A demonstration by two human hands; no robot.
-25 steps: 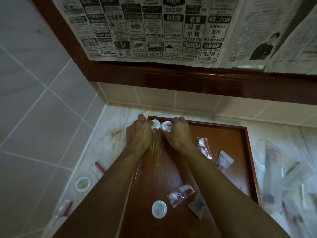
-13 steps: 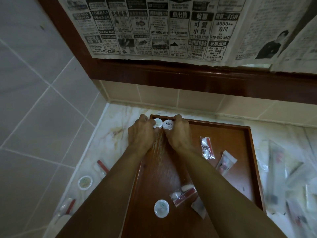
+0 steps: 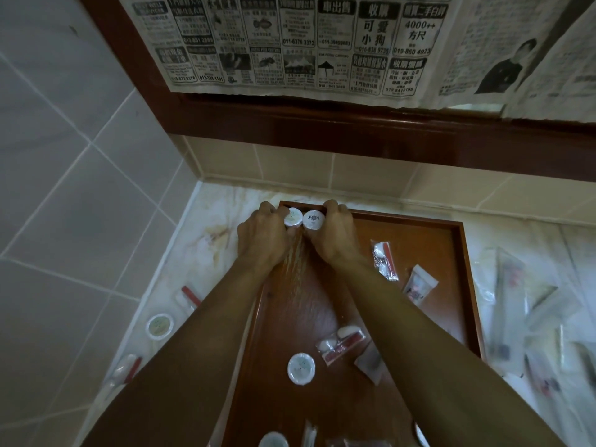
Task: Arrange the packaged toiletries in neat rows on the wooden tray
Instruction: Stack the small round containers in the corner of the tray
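Observation:
A dark wooden tray (image 3: 458, 285) lies on the marble counter. In its far left corner my left hand (image 3: 261, 240) grips a round white soap pack (image 3: 293, 217), and my right hand (image 3: 335, 237) grips a second round pack (image 3: 313, 220) right beside it; the two packs touch. Loose on the tray lie a red-and-white sachet (image 3: 385, 259), a small clear packet (image 3: 419, 283), another red sachet (image 3: 342, 345), a grey packet (image 3: 371, 362) and a round pack (image 3: 301, 368).
Left of the tray on the counter lie a round pack (image 3: 159, 324) and two red sachets (image 3: 188, 296) (image 3: 127, 371). Several long clear-wrapped items (image 3: 529, 317) are heaped to the right. Tiled walls close the left and back; newspaper (image 3: 290, 43) hangs above.
Both hands brought the two round packs together, deeper into the far left corner of the tray. The view tilted slightly down, showing more of the near tray.

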